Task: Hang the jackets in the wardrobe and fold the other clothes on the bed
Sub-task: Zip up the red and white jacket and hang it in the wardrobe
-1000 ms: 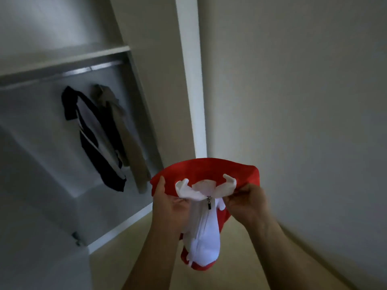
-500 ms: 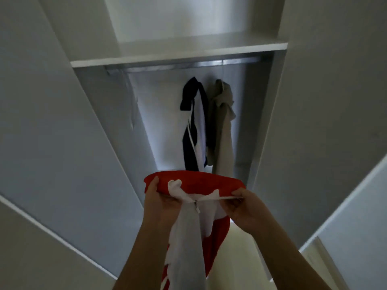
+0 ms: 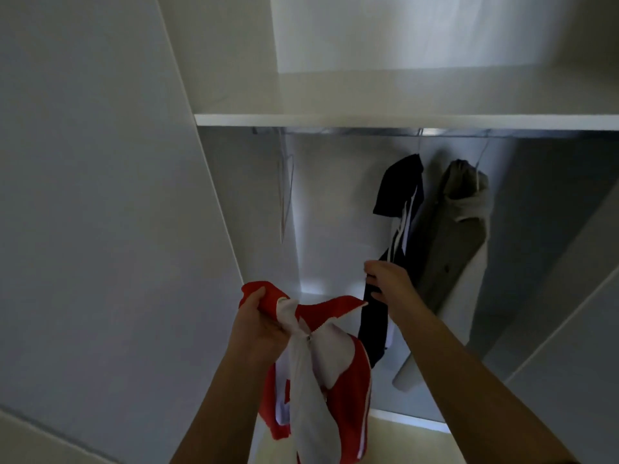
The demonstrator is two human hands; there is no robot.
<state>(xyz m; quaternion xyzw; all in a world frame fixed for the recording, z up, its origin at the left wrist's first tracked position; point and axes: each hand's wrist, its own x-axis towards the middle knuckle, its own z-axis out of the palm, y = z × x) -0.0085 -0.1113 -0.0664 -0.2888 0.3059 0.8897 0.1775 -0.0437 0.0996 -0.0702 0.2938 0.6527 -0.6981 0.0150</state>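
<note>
At dark jacket [image 3: 398,185], right hand [image 3: 390,284] grip unclear; left hand [image 3: 258,324] clutches red jacket [image 3: 348,390].

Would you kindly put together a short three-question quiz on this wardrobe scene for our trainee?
1. Multiple choice: which hand grips the red jacket? A. left hand  B. the other  C. both
2. True or false: the empty hanger hangs to the right of the dark jacket.
3. Fill in: ___ garments hang on the rail.

Key: 1. A. 2. False, it hangs to the left. 3. Two: the dark jacket and the grey jacket.
</note>
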